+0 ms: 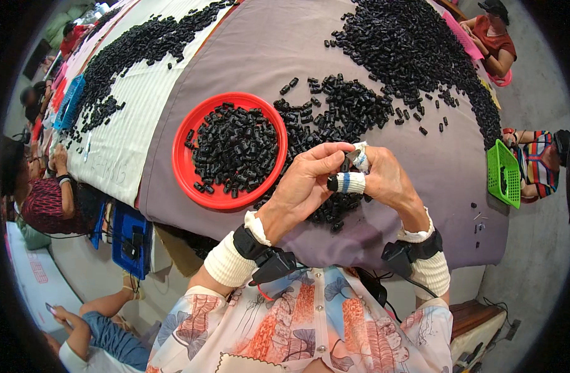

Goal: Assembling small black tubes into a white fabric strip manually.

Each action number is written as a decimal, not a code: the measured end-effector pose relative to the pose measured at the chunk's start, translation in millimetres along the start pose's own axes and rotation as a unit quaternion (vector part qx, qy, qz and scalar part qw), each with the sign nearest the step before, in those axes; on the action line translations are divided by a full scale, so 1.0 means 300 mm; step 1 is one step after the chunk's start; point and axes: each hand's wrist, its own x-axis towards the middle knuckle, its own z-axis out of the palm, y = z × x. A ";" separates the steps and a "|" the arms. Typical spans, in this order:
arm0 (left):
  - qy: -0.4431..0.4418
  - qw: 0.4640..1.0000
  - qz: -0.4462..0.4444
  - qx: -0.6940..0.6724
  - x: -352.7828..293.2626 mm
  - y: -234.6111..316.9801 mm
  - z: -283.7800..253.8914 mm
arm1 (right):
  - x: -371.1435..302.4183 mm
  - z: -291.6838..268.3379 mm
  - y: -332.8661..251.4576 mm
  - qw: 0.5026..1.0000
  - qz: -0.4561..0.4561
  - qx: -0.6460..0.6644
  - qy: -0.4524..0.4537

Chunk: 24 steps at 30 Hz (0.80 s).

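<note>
My left hand (308, 178) and my right hand (387, 180) meet above the near part of the table. Between thumb and forefinger, the left pinches a small black plastic piece (345, 165). White cloth wraps (352, 183), one with blue stripes, cover fingers of the right hand, which is closed against the same spot. Something greyish shows at its thumb, too small to name. A red round tray (178, 163) full of similar black pieces (235, 146) stands left of my hands. More loose black pieces (350, 105) lie just beyond and under them.
A large heap of black pieces (409, 46) covers the far right of the cloth-covered table (235, 56). A green basket (502, 171) sits at the right edge. Across a white cloth (132, 118) lie more pieces and a blue basket (71, 102). Other people sit around the tables.
</note>
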 end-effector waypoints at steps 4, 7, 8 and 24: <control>-0.001 1.000 0.000 0.007 -0.001 0.000 -0.005 | -0.001 0.001 -0.006 1.000 0.000 -0.011 -0.007; -0.021 1.000 0.000 -0.003 0.004 -0.001 -0.022 | -0.003 0.000 -0.015 1.000 0.007 -0.026 -0.008; -0.021 1.000 0.000 -0.003 0.004 -0.001 -0.021 | -0.003 0.000 -0.016 1.000 0.008 -0.026 -0.008; 0.027 0.998 0.036 0.037 -0.006 -0.005 0.001 | 0.001 0.013 -0.001 0.999 -0.028 -0.004 -0.027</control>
